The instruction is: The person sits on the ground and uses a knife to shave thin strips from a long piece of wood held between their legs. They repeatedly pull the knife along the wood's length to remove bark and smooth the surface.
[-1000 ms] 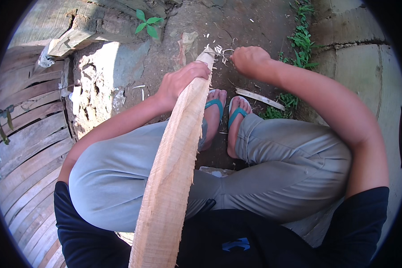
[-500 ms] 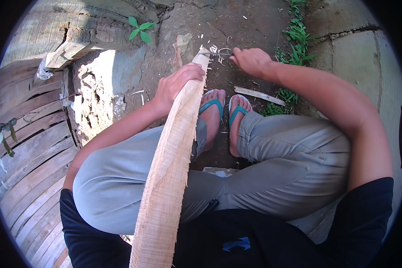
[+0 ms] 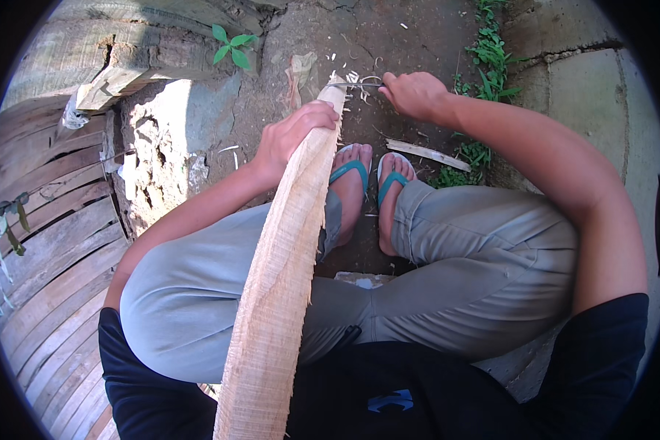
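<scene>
A long pale wooden plank (image 3: 275,271) slants from my torso, over my left thigh, out past my feet, narrowing to a point at its far end. Splintery fibres stick out along its right edge. My left hand (image 3: 298,136) is closed around the plank near that tip. Farther out, my right hand (image 3: 414,95) is wrapped round the handle of a knife, and the handle itself is mostly hidden in the fist. The thin knife blade (image 3: 356,84) lies across the plank's tip, touching the wood. Curled shavings (image 3: 364,95) cluster beside the blade.
My feet in teal-strapped flip-flops (image 3: 352,172) rest on the dirt just right of the plank. A loose wood strip (image 3: 427,155) lies beyond them. A slatted wall (image 3: 59,257) stands at left, a concrete slab (image 3: 587,110) at right, with green weeds (image 3: 491,55) along it.
Very little differs. The view has shifted slightly, and both hands keep their hold, with the blade still at the plank's tip.
</scene>
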Motion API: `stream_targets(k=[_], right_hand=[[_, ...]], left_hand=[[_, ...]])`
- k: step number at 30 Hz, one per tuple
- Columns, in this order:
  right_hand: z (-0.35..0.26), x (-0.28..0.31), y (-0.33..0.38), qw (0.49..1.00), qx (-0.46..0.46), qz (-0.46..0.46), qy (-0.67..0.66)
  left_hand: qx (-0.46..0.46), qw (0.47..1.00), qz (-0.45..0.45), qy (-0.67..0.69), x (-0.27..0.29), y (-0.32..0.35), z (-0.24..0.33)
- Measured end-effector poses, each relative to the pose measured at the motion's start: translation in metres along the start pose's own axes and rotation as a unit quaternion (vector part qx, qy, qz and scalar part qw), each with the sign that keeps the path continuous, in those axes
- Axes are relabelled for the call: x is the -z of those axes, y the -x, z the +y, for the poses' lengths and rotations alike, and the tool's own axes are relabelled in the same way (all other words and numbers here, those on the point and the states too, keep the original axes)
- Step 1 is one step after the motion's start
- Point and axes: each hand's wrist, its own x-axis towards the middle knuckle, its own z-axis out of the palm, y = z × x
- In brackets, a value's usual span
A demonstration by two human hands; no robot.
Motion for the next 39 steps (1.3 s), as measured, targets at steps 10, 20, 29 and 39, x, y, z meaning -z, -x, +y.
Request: stream_targets(k=[10,20,29,39], right_hand=[[-0.013,0.035,-0.023,0.991,0.049,-0.091,0.083],[-0.032,0.059,-0.033,0.97,0.071,-0.171,0.157],[-0.049,0.056,-0.024,0.978,0.03,-0.153,0.137],[-0.048,0.046,-0.034,0.981,0.001,-0.143,0.133]], left_hand=[[0.02,1.0,-0.021,0.005,0.001,0.005,-0.003],[0.039,0.997,-0.058,0.011,0.004,0.002,0.0],[0.016,0.998,-0.064,-0.004,0.008,-0.005,0.009],[0.008,0.998,-0.068,0.005,0.008,-0.007,0.009]])
